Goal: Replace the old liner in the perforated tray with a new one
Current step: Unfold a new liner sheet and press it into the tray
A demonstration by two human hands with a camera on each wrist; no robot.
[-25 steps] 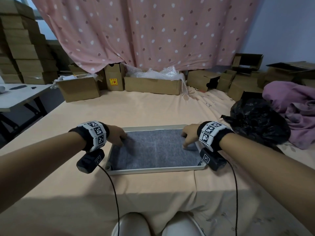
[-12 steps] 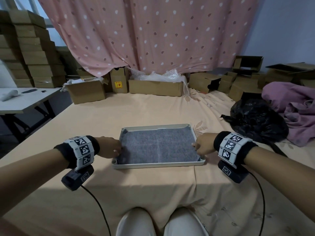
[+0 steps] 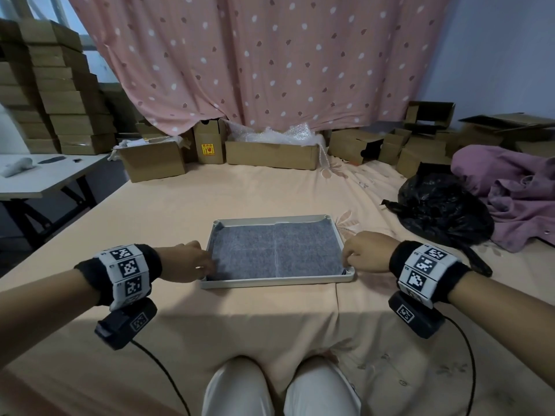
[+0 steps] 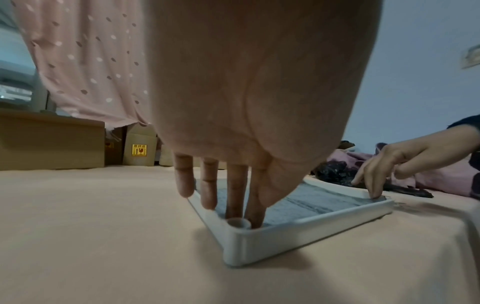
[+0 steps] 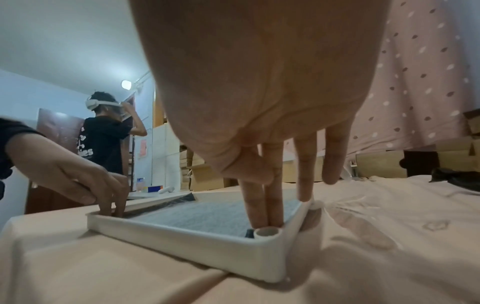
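A white tray (image 3: pixel 276 282) lies on the peach sheet in front of me, with a grey felt liner (image 3: pixel 274 250) flat inside it. My left hand (image 3: pixel 207 265) is at the tray's near-left corner. Its straight fingers (image 4: pixel 235 195) point down onto the liner (image 4: pixel 311 197) just inside the rim (image 4: pixel 298 232). At the near-right corner, my right hand (image 3: pixel 348 261) presses the liner (image 5: pixel 202 214) with straight index and middle fingers (image 5: pixel 262 205) beside the corner post. A dark liner corner curls up there. Neither hand grips anything.
A black plastic bag (image 3: pixel 441 208) and purple cloth (image 3: pixel 516 187) lie right of the tray. Cardboard boxes (image 3: pixel 270 154) line the far edge under a pink curtain. A white table (image 3: pixel 39 175) stands at the left. Another person (image 5: pixel 103 135) stands behind it.
Both hands have slid from the middle of the liner outward and toward me, to the tray's two near corners. The tray and liner have stayed in place.
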